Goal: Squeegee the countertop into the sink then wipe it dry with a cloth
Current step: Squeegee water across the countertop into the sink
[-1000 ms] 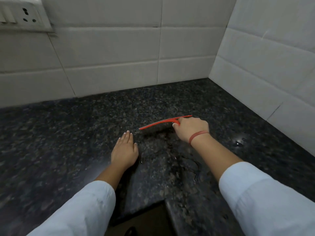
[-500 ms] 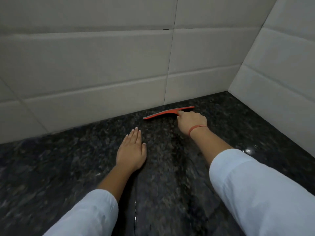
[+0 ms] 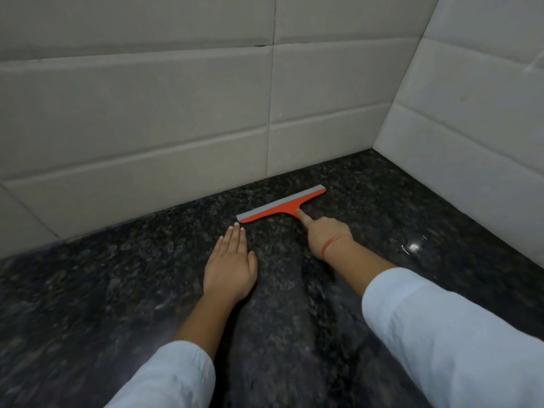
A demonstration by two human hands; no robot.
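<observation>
The orange squeegee (image 3: 279, 208) lies at the far side of the dark speckled granite countertop (image 3: 117, 290), close to the back wall of pale rectangular tiles (image 3: 147, 113) but apart from it, with a strip of bare stone between. Its grey rubber blade faces that wall and runs at a slant, the right end farther back than the left. The right hand (image 3: 326, 235) holds the squeegee from the near side: the index finger is stretched out straight along the neck where the handle meets the crossbar, while the other fingers are curled under, and the handle itself is hidden beneath the hand. A thin red thread (image 3: 332, 244) circles that wrist. The left hand (image 3: 231, 267) rests palm down on the counter, fingers straight and pressed together, holding nothing; its fingertips stop just short of the blade's left end, so it sits directly beside the near side of the tool at that end. To the right a second tiled wall (image 3: 471, 128) meets the back wall in a corner, well to the right of the squeegee's right end. A bright glint of light (image 3: 413, 247) shows on the stone near that side wall. Both forearms come out of light blue sleeves (image 3: 441, 334) at the bottom of the view.
</observation>
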